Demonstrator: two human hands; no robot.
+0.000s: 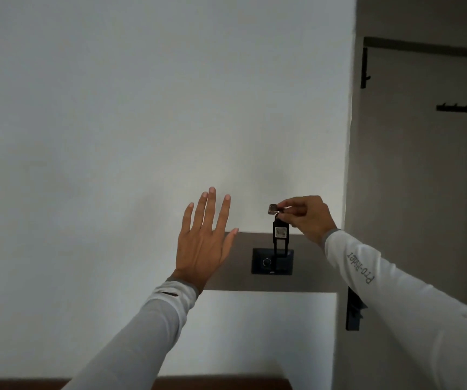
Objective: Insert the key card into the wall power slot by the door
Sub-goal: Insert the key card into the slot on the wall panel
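Observation:
A black key card tag (280, 238) with a small label hangs upright, its lower end at the top of the black wall power slot (260, 262). A metal key (273, 208) sits at the tag's top. My right hand (308, 218) pinches that key end from the right. Whether the tag's tip is inside the slot, I cannot tell. The slot plate has a round dial on its left half. My left hand (204, 237) is held flat with fingers spread against the white wall, left of the slot, holding nothing.
The slot sits on a grey-brown band (305, 280) across the white wall. To the right is a brown door (423, 192) with a black handle (354, 311), a hook rack (458, 107) and a black hinge piece (364, 68). A dark wooden edge (221, 383) runs along the bottom.

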